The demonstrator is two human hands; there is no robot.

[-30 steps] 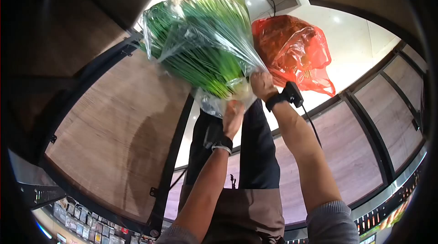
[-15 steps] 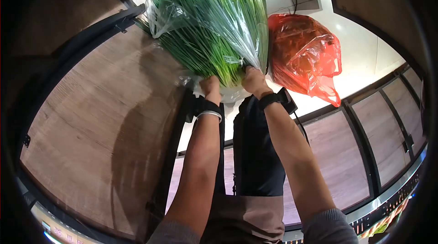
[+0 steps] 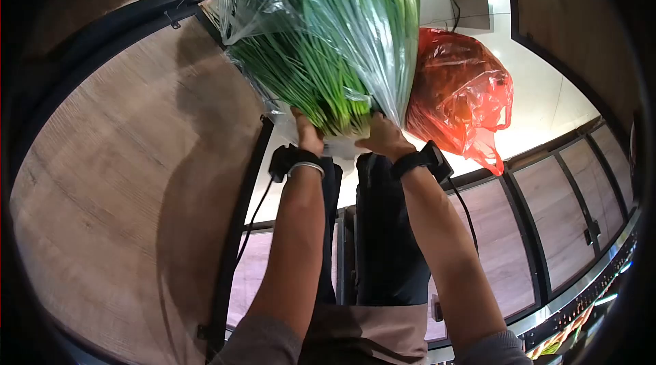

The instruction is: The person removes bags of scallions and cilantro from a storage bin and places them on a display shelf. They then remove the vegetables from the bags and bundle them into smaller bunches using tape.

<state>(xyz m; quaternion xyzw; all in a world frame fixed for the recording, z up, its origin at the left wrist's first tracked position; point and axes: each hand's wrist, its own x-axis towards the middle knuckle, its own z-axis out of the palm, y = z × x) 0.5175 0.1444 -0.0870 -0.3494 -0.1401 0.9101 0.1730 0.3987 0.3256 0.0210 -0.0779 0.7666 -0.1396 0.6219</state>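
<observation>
A big clear plastic bag [image 3: 273,13] full of long thin green garlic chives [image 3: 307,78] lies in front of me on the floor, the stalk ends toward me. At the left of the stalk ends, my left hand [image 3: 309,136] is closed around the edge of the bunch, its fingertips partly hidden. Against the right of the same ends, my right hand [image 3: 386,136] is closed on the bunch and bag film, the thumb stretched to the left. Its other fingertips are largely hidden.
A red plastic bag [image 3: 465,92] with contents I cannot make out stands right of the clear bag. Wooden panels with dark frames [image 3: 137,160] flank me on the left, and more cabinet doors [image 3: 492,235] run along the right. Pale floor tiles [image 3: 540,92] show beyond.
The right hand has shifted slightly down and right, with its thumb now spread leftward. The left hand has moved slightly lower and left. The chives appear larger in view.
</observation>
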